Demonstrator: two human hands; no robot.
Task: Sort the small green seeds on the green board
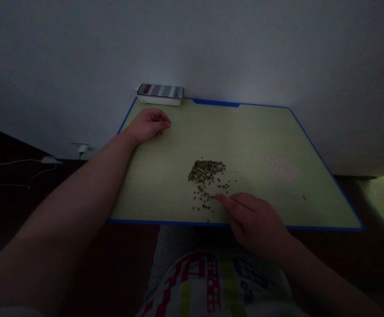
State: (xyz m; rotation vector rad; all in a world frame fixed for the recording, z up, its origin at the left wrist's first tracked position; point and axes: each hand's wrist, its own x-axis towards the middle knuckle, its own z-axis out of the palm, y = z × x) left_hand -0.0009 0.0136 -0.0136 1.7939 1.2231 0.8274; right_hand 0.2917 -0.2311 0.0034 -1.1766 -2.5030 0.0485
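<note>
A pile of small dark-green beans, like mung beans, lies on the pale yellow-green tabletop, with loose ones scattered toward the front edge. Some pale grains are mixed in at its right side. My right hand is closed at the front edge, index finger stretched toward the scattered beans. From its fingertips a short, thin, dark piece sticks out to the left; its kind is too small to make out. My left hand rests on the table's left side, fingers curled in, nothing visible in them.
Pale, rice-like grains lie spread on the right. Nearby is a small dark sliver. A white box with a patterned lid stands at the back left by the wall. A blue rim edges the table. Cables run at the left.
</note>
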